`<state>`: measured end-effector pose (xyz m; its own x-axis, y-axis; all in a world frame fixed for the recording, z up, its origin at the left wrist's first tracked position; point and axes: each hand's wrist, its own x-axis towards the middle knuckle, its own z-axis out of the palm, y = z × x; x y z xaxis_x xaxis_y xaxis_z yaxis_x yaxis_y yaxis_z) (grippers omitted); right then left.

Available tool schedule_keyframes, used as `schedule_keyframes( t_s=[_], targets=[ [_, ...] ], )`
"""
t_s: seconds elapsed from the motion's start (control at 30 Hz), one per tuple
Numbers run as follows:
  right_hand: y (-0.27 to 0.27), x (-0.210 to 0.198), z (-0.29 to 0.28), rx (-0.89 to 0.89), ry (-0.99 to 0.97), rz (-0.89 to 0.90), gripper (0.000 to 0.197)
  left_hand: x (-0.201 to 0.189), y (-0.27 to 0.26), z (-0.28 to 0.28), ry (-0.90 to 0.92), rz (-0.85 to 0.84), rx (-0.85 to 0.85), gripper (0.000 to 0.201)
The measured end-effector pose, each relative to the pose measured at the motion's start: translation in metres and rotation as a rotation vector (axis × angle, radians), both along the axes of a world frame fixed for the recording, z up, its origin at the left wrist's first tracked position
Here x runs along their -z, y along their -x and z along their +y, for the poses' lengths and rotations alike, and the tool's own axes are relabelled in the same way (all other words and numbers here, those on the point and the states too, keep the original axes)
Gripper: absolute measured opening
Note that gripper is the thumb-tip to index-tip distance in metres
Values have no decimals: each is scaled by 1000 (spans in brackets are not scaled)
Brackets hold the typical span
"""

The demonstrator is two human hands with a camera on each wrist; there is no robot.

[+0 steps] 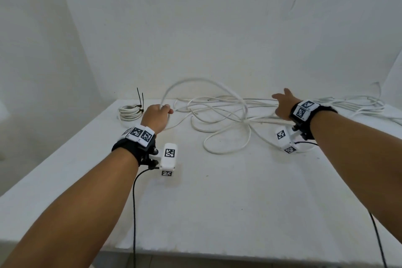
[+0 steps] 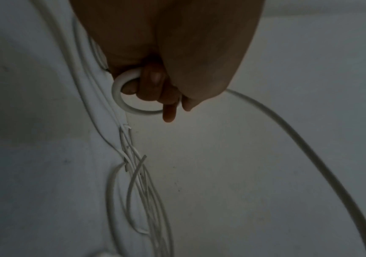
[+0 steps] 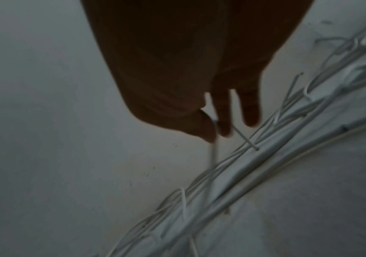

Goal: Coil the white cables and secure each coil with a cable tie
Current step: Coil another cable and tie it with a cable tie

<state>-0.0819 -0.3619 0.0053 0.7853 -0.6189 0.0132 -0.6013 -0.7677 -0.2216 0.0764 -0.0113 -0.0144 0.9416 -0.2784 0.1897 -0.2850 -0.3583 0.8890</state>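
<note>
The left hand (image 1: 157, 117) holds a white cable (image 1: 202, 85) in curled fingers (image 2: 153, 83); the cable arches up over the tangle (image 1: 219, 119) on the desk (image 1: 217, 191). The right hand (image 1: 282, 104) hovers over the tangle, fingers (image 3: 250, 107) straight (nothing gripped). A tied coil (image 1: 129, 112) lies at the far left.

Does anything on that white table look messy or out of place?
Yes: loose white cables sprawl in a tangle across the back of the white table, one loop arching up from the left hand. Beside them, one small white cable coil lies neatly bound with black cable ties whose tails stick upward.
</note>
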Motion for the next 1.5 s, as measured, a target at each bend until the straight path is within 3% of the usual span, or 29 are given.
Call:
schedule_keyframes(
  t_s=[0.1,0.2,0.23,0.3,0.37,0.4,0.5,0.63,0.7,0.83,0.93,1.03,1.17,1.23,1.3,1.4,1.5],
  targets=[
    [10,-3,11,57,133,149,60,-5,8,-4,-201,-97,40,29],
    [10,-28,37,18,365,127,32,-10,15,-10,-324,-145,47,28],
    [7,-39,51,-71,345,103,26,-10,16,-11,-341,-145,43,27],
    [1,-51,89,-297,-25,-41,30,-11,17,-15,-400,-149,58,29],
    [0,-52,139,-374,-672,-145,30,-9,16,-19,-453,-161,61,32],
    [2,-50,161,-431,-799,-110,29,-8,16,-21,-463,-161,58,33],
    [-5,-32,198,-562,-855,-121,19,-5,19,-22,-454,-150,48,33],
    [-24,-27,179,-413,-832,-507,27,-5,33,-14,-452,-230,147,36],
    [-28,-27,166,-378,-788,-585,30,-7,46,-10,-390,-245,245,43],
    [-29,-29,154,-350,-774,-646,28,-9,65,1,-10,35,456,41],
    [-29,-27,151,-349,-793,-655,26,0,68,10,74,85,511,36],
    [-32,-21,155,-332,-862,-694,24,3,74,7,307,210,626,37],
    [-29,-14,153,-339,-1006,-706,14,-5,84,0,557,223,804,34],
    [-23,-11,153,-381,-1015,-658,18,-13,88,-3,648,229,859,34],
    [-19,-4,160,-412,-989,-589,33,-21,93,-9,737,240,848,32],
    [-16,4,178,-441,-952,-472,42,-27,97,-25,831,246,672,28],
    [-12,4,190,-491,-785,-329,45,-22,95,-39,747,146,445,21]
  ],
)
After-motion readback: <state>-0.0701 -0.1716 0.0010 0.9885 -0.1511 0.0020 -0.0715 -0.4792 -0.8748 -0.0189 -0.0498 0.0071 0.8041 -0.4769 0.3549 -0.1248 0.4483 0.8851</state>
